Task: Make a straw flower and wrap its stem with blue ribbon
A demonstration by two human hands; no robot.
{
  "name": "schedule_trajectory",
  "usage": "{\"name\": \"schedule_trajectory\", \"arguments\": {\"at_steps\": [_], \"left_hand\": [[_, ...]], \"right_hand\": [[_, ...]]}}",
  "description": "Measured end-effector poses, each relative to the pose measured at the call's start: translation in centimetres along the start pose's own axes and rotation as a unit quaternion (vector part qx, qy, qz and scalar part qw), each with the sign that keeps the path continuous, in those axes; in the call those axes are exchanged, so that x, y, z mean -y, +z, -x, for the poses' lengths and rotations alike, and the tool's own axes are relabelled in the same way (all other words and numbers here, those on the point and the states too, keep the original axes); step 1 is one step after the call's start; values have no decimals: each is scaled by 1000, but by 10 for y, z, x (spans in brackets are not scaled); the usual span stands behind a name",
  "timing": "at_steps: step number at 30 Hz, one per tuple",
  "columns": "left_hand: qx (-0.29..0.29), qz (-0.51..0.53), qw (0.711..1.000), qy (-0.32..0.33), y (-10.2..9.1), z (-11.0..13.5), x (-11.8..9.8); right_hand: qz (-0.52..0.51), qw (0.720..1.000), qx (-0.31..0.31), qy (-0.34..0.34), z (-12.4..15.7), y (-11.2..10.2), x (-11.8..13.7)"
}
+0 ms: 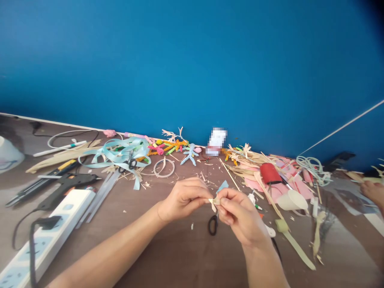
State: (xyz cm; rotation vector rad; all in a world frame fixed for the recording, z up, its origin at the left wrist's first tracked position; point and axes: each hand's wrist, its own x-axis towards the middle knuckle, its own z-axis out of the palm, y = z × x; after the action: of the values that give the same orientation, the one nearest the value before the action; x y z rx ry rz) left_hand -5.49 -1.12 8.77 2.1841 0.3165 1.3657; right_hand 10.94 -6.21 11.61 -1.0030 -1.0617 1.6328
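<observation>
A small cream-coloured strip that looks like dried corn husk [214, 202] is pinched between my two hands, over the middle of the table. My left hand [186, 200] grips its left end with thumb and fingertips. On its other side, my right hand [238, 212] closes thumb and forefinger around it, hiding part of the strip. Just below the fingers lies a pair of scissors; one black handle loop [213, 225] shows and the rest is hidden by my right hand. A light blue scrap [223, 186] is behind the right fingers.
At left are a white power strip [49, 236], a black glue gun [67, 188] and light blue ribbon [117, 154]. A clear ring [163, 168] lies farther back. To the right are a red spool [270, 173], a paper cup [293, 200] and green tape [297, 248]. Another person's hand [373, 191] shows far right.
</observation>
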Motion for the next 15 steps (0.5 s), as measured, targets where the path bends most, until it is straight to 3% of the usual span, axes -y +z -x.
{"name": "schedule_trajectory", "arguments": {"at_steps": [4,9,12,15], "left_hand": [[26,-3,1000,-12,-1,0,0],[48,-33,998,8,-2,-2,-1],[61,-48,997,23,-2,-2,-1],[59,-59,996,43,-2,-2,-2]], "right_hand": [[138,988,-38,-54,6,0,14],[271,962,-11,-39,8,9,28],[272,961,-13,-38,6,10,27],[206,978,-19,-26,4,8,21]]}}
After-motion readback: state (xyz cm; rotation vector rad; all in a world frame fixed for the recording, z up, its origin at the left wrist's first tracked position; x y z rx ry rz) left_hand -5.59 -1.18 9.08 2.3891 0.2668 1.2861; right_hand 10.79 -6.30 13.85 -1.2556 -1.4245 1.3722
